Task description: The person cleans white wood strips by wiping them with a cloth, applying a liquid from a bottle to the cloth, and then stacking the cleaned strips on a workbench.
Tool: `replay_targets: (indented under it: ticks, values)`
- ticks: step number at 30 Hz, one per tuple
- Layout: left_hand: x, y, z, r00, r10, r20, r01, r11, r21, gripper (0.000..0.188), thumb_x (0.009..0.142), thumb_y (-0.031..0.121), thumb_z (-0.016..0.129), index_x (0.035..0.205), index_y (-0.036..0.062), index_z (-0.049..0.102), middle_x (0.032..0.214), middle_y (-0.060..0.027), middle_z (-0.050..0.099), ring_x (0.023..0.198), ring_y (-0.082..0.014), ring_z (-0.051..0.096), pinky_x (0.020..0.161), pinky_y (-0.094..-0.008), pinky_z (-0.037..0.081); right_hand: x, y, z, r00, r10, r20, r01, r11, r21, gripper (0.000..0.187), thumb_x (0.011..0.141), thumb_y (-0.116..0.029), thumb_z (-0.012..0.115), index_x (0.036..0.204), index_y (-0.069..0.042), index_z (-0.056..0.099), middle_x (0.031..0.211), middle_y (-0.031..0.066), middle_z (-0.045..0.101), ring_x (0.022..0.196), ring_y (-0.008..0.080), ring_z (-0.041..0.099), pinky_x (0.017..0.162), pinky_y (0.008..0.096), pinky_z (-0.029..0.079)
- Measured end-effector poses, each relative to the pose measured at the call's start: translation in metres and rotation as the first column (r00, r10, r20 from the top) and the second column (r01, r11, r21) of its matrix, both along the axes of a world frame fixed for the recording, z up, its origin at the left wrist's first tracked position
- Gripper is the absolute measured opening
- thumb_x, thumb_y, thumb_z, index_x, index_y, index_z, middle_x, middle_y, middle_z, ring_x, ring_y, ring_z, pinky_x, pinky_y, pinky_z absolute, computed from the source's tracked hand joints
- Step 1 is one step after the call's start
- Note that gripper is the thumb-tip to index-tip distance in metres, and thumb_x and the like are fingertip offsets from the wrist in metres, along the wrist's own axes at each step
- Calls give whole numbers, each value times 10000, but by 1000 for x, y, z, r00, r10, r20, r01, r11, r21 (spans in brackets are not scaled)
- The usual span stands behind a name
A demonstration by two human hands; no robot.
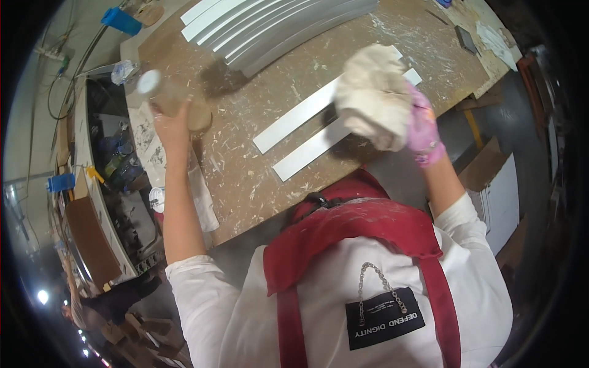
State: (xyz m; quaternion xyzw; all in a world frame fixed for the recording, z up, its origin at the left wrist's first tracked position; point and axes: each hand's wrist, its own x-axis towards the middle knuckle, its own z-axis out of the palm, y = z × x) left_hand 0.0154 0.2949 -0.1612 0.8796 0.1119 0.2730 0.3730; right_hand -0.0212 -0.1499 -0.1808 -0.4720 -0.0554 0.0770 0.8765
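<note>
My left hand, bare, is wrapped round a translucent bottle with a white cap. The bottle is tilted above the table's left side and smeared by motion. A pink glove covers my right hand, which grips a bunched beige cloth. The cloth hangs over two flat white strips, the farther strip and the nearer strip, hiding their middles. Whether it touches them I cannot tell. The strips lie side by side, slanting up to the right.
A stack of similar white strips lies at the table's far side. The worn brown table has white scuffs. A blue cup stands far left, a dark block far right. A stained cloth lies along the left edge.
</note>
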Motion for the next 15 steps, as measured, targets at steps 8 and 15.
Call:
replay_targets:
  ticks: [8,15]
  values:
    - [13,9,-28,992,-61,108,78,983,-165,764,769,144,753,1360,-66,317,1320,-209,455,1206,-280,469,1017,-357,368,-38,-63,44,952,-41,-304,105,975,197,437,966,-270,462,1308,2,460,1251,157,561,1160,298,554,1026,442,438]
    - [-138,-81,-38,873,-387,-295,358,922,-151,733,758,159,725,1379,-10,373,1319,-207,476,1175,-341,486,1014,-417,377,-37,19,41,950,-186,252,303,344,-889,456,933,-243,549,1320,-14,472,1184,139,593,1058,218,592,917,308,468]
